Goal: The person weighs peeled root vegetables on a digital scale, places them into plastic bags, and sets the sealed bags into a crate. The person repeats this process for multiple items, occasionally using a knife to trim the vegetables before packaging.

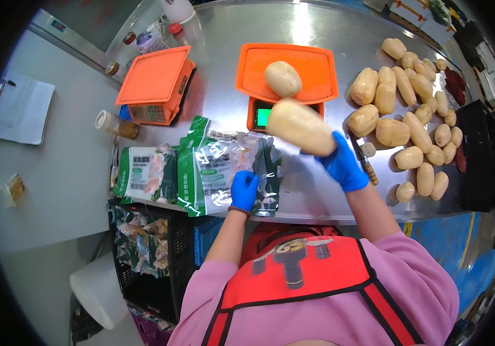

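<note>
A large peeled lotus root section is in my right hand, which wears a blue glove. The section is tilted and a little blurred, and it partly covers the front of an orange weighing scale. On the scale's tray sits a rounder lotus root piece. My left hand, also gloved in blue, lies over a green and white printed plastic bag with its fingers curled. Whether it pinches the bag's film is not clear. A smaller printed bag lies to the left.
Several peeled lotus root sections cover the table's right side. Beside them lies a knife with a patterned handle. A second orange scale and a shaker jar stand left. Below the table edge is a black crate containing bags.
</note>
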A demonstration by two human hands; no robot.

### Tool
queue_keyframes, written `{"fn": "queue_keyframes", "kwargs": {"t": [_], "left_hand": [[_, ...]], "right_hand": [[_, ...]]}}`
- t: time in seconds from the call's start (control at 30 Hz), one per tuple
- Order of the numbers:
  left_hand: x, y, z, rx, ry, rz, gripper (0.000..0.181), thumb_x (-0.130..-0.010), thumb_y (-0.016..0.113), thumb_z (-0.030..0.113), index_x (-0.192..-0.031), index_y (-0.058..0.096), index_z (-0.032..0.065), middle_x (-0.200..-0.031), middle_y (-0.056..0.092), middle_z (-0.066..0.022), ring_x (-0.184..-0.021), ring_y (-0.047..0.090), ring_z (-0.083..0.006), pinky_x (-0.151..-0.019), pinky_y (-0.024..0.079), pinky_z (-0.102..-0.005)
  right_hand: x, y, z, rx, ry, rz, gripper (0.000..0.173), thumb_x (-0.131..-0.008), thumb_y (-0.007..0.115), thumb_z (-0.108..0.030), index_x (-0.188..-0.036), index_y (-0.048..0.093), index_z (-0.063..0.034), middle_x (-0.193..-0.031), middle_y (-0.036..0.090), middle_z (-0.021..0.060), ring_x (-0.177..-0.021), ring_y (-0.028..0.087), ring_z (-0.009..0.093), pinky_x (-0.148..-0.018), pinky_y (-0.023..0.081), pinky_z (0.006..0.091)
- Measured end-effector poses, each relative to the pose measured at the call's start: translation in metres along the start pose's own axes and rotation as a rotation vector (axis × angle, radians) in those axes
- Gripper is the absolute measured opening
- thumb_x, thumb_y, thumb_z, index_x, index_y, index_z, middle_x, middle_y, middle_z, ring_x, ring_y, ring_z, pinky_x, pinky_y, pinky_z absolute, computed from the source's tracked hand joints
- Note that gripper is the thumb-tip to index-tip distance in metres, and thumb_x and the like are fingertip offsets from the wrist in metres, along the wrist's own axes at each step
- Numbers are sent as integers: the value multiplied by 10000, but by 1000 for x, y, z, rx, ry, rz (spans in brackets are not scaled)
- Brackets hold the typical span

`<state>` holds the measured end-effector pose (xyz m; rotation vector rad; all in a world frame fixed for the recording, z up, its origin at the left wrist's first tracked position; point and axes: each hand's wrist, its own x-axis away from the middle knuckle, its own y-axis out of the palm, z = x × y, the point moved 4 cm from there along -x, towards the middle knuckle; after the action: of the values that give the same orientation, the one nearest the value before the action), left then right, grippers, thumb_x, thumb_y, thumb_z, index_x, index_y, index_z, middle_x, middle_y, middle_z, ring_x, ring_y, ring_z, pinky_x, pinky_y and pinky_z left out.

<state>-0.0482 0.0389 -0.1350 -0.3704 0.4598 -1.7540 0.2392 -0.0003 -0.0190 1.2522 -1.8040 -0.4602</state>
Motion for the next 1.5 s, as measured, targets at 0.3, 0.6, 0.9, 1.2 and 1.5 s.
{"fn": "queue_keyframes", "kwargs": {"t": [0.3,0.6,0.9,1.2,1.5], "left_hand": [[-9,-37,48,22,166,190,64,-821,618,68,-818,566,30,-1153,596,-187,-1043,554,-340,-933,420,-406],[4,-14,103,-164,419,-103,49,-823,602,100,-828,570,63,-1213,592,-136,-1201,483,-348,-1111,120,-570],[1,-20,143,-203,484,-82,74,-806,606,117,-770,565,66,-1185,600,-115,-1221,460,-382,-1106,95,-616],[13,-11,183,-166,607,-43,111,-837,580,121,-767,516,64,-1102,626,-129,-1168,517,-364,-1108,102,-616],[39,-11,169,0,468,-111,150,-827,639,138,-901,550,42,-1320,480,-181,-1258,414,-351,-1113,189,-494]], "right_hand": [[16,-3,80,545,98,-162,554,-954,470,-383,-1406,380,-76,-1253,533,121,-1078,565,236,-759,546,333],[7,-7,97,582,250,-157,605,-898,596,-400,-1380,431,-75,-1250,534,134,-1080,560,215,-813,539,359],[13,-5,120,-54,269,-35,641,-910,596,-332,-1394,339,1,-1278,506,184,-1117,561,300,-906,517,392],[9,18,111,1056,-251,-447,507,-790,684,-295,-1232,538,-95,-1097,633,139,-911,618,292,-803,504,416],[-41,7,174,1678,-1096,-207,474,-805,673,-335,-1213,562,-121,-1072,637,136,-873,617,309,-775,511,400]]}}
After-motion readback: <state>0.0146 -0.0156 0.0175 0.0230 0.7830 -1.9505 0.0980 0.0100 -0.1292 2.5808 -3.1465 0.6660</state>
